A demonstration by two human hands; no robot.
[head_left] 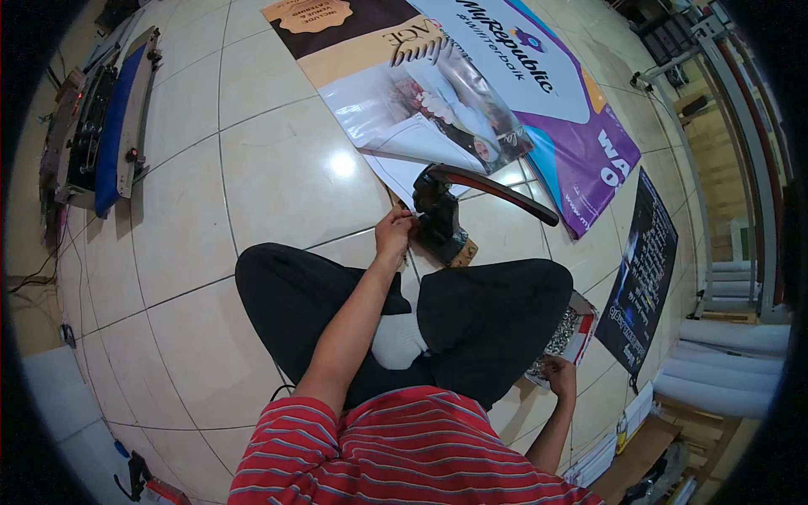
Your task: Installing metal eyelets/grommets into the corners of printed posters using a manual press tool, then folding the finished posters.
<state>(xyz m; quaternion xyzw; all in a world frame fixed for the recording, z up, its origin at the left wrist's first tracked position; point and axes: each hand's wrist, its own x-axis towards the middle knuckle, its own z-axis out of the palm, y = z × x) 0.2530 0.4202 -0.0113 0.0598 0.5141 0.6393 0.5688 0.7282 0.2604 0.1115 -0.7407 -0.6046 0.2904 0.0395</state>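
In front of my crossed legs stands a dark hand press with a long curved lever reaching out to the right. A printed banner lies beyond it, one edge folded over so that its white back shows, with the near corner at the press. My left hand pinches this corner just left of the press; its fingertips are partly hidden. Beside my right knee, an open red and white box holds many small silvery metal rings. My right hand is at its near side, fingers curled; anything in them is too small to make out.
A purple and white banner and a dark banner lie on the tiled floor to the right. White rolls and a metal frame stand farther right. A long blue-topped machine is at far left.
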